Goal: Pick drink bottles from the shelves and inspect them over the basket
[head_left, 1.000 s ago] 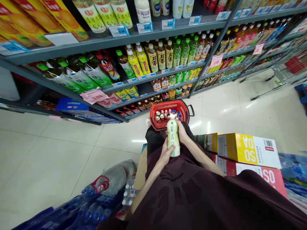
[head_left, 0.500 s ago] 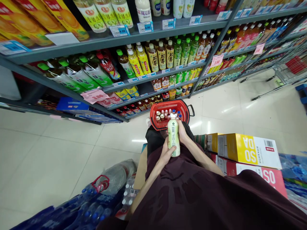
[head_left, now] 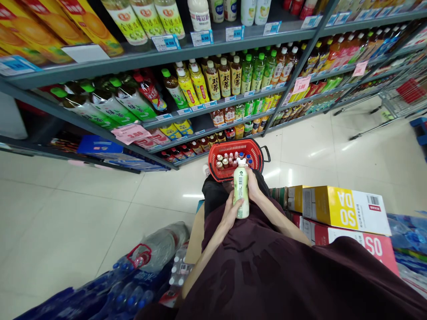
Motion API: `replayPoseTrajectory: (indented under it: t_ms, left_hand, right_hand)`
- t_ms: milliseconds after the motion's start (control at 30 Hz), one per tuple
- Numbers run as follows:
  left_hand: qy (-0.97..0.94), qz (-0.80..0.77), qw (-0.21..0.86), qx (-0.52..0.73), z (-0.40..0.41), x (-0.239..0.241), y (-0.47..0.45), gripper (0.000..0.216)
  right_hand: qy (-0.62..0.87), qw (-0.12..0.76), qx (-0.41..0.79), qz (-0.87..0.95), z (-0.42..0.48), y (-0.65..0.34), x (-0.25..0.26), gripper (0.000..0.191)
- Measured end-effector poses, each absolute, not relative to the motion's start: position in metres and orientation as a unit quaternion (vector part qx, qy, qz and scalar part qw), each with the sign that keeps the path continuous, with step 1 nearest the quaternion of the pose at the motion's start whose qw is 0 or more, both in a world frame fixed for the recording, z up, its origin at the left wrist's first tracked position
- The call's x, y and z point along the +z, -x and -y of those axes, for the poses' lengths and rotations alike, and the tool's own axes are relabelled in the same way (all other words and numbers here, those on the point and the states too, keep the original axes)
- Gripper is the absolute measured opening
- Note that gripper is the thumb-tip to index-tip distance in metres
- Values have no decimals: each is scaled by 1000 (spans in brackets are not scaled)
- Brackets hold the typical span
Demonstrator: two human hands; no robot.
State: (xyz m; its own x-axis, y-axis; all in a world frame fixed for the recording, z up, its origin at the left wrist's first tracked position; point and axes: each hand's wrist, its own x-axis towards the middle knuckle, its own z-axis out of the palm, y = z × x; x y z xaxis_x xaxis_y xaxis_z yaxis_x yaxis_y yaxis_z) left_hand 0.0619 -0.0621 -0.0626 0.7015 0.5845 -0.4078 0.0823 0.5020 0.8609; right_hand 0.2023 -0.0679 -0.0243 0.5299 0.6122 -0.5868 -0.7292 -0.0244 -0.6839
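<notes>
A pale green drink bottle (head_left: 240, 189) with a white cap stands nearly upright over my lap, its printed label facing me. Around its lower left side my left hand (head_left: 231, 212) is closed, the thumb lying across the front. My right hand (head_left: 254, 184) grips the upper right side, its fingers partly hidden behind the bottle. Just beyond the bottle, a red shopping basket (head_left: 216, 172) rests on the floor. Several small bottles (head_left: 231, 160) with white, pink and blue caps stand inside it.
Drink shelves (head_left: 213, 42) run along the front. To my right are stacked soda cartons (head_left: 353, 209); a shopping cart (head_left: 396, 104) stands farther off. Wrapped water bottles (head_left: 133, 289) lie at lower left. Pale floor tiles (head_left: 83, 213) stretch out on the left.
My left thumb has shifted slightly up and left on the bottle, and the bottle has turned a little. Both hands keep their hold; the basket stays put.
</notes>
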Motion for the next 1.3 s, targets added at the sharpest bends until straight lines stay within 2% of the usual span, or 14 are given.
replayPoseTrajectory:
  t_ms: [433, 700, 867, 967, 1300]
  left_hand:
    - [-476, -365, 784, 158, 60, -61, -64, 54]
    - [-581, -377, 702, 166, 51, -57, -64, 47]
    - [-639, -388, 651, 130, 49, -57, -62, 58]
    - [-665, -398, 624, 99, 46, -54, -59, 54]
    - [-649, -386, 650, 89, 42, -50, -56, 47]
  right_hand:
    - [536, 722, 437, -28, 68, -198, -27, 40]
    - [536, 760, 364, -49, 70, -198, -36, 37]
    - [557, 759, 337, -29, 70, -199, -34, 34]
    - [572, 755, 320, -22, 70, -198, -37, 34]
    - [607, 744, 280, -31, 67, -193, -42, 35]
